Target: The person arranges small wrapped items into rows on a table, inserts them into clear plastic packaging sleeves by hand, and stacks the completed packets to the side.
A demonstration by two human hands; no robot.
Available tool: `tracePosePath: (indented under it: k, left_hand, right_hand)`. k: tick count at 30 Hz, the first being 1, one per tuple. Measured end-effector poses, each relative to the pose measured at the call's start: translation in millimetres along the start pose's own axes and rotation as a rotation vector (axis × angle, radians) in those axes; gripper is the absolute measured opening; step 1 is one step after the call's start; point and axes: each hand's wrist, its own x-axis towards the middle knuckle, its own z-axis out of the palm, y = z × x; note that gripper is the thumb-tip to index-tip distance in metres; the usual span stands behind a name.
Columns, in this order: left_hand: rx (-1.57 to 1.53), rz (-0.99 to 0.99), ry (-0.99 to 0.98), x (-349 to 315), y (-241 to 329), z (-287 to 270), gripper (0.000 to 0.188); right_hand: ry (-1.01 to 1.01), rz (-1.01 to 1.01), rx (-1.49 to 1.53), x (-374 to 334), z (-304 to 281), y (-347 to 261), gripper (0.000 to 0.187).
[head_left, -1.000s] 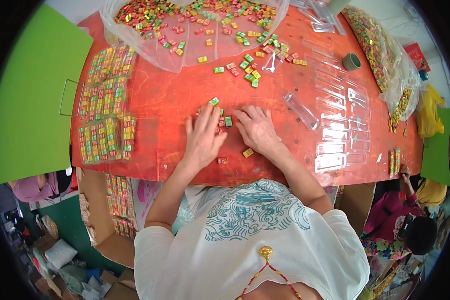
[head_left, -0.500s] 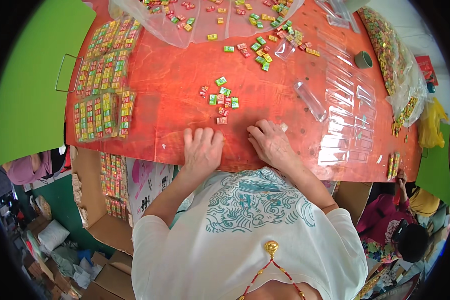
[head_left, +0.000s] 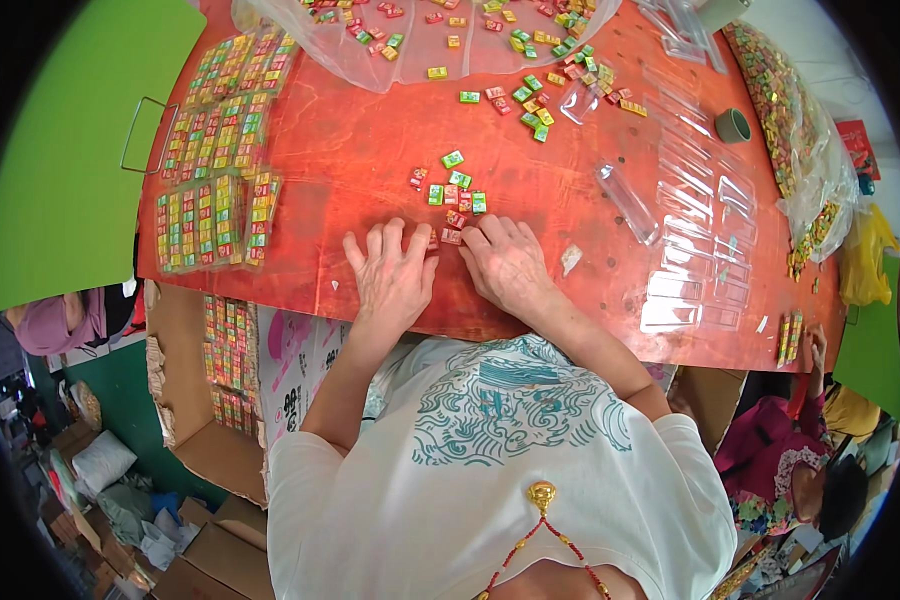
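A loose cluster of small red and green candy-sized boxes [head_left: 457,196] lies on the red table in front of me. My left hand [head_left: 390,275] rests low over the table with its fingers spread, its index finger and thumb beside a small red box [head_left: 432,240] that is partly hidden. Across from it, my right hand [head_left: 510,268] is bent at the knuckles with fingers apart. Its fingertips are at the edge of another red box [head_left: 451,237]; whether they touch it I cannot tell. Neither hand grips anything that I can see.
Filled trays [head_left: 202,225] of little boxes stand at the left. Empty clear plastic trays [head_left: 670,255] lie at the right, with a single tray [head_left: 627,205] and a cup [head_left: 732,125]. Loose boxes spill from a plastic sheet [head_left: 370,70]. A co-worker's hand [head_left: 817,347] is at the right edge.
Both hands have moved forward to the near end of the cluster and closer together. The left fingers have spread from a curled pose. The nearest red boxes lie slightly apart now.
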Motion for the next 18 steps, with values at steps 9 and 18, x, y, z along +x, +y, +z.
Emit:
tracePosePath:
  k: [9,18]
  left_hand:
    - [-0.017,-0.035,0.086,-3.8,9.3,14.7,0.034]
    - [0.022,-0.094,0.166,4.6,20.1,27.4,0.030]
  right_hand:
    - [-0.010,0.016,0.038,0.4,3.0,-3.8,0.014]
    - [0.011,0.075,0.002,8.7,3.1,8.3,0.016]
